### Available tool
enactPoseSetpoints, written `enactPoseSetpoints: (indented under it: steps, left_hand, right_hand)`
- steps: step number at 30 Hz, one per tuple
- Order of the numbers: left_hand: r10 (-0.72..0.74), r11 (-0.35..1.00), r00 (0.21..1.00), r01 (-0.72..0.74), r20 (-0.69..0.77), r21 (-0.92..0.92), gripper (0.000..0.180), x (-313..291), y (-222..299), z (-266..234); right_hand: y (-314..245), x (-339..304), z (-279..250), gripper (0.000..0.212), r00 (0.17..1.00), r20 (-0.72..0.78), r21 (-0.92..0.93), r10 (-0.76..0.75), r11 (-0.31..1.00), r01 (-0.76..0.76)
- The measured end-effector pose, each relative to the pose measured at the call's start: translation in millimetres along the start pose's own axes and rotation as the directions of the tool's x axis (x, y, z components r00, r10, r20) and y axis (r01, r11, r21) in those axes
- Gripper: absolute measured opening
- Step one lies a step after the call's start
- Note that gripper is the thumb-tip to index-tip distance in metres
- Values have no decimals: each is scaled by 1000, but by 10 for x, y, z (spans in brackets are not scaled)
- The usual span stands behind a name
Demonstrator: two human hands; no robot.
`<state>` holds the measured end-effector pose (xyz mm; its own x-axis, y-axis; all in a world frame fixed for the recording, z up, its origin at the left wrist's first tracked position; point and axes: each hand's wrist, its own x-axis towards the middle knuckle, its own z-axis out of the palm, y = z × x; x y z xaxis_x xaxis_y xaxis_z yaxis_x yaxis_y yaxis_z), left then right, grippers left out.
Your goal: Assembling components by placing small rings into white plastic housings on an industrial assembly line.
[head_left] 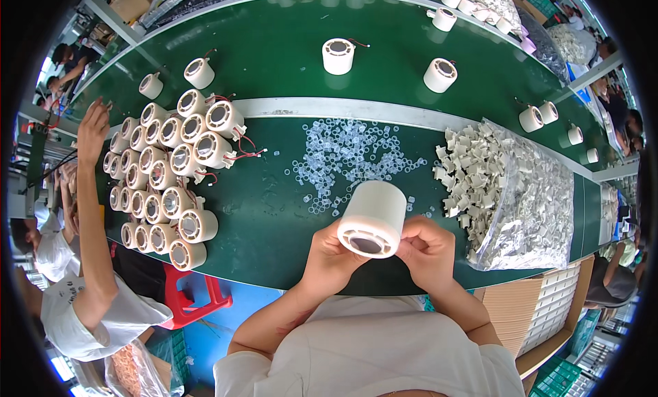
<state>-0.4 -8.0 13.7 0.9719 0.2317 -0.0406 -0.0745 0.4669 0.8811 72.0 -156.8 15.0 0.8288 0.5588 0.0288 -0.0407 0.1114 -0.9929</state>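
A white cylindrical motor housing (373, 208) is held up in front of my chest, tilted so that its slotted end with a dark round centre faces me. My left hand (330, 256) grips it along its lower left side. Against its right side, my right hand (426, 252) is closed in a pinch; whatever its fingertips hold is hidden. Beyond the housing, many small clear plastic rings (346, 154) lie scattered on the green table (257, 219). Close to my right hand is a heap of small white plastic clips (473, 167), spilling from a clear bag (531, 212).
Rows of similar housings (161, 174) with red wires stand at the left. Past a metal rail (329, 109), more housings (338, 56) sit on a green belt (274, 47). A co-worker's arm (96, 212) reaches up at the left, near a red stool (195, 301). Cardboard (510, 315) stands at the lower right.
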Motion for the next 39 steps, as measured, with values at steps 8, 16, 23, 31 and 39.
enactPoseSetpoints:
  steps: [8,16,23,31,39]
  left_hand:
    - [-199,953,949,129,244,275,31,112,142,-114]
    - [42,806,996,14,-81,591,38,88,189,71]
    - [62,757,975,93,-212,647,35,-185,255,-273]
    - [161,640,913,193,-376,744,26,-317,183,-356]
    - [8,750,969,157,-247,642,23,-88,56,-168]
  right_hand:
    - [-243,25,-133,42,994,50,-564,-94,819,106]
    - [-516,1124,-1132,58,984,37,-903,-174,416,108]
    - [-98,2272,-3509,54,817,-385,-923,-430,173,-344]
    - [5,2034,-4473,49,675,-726,-650,-134,-188,-736]
    - [-704,1520,-3054,60,667,-522,-842,-532,198,-501]
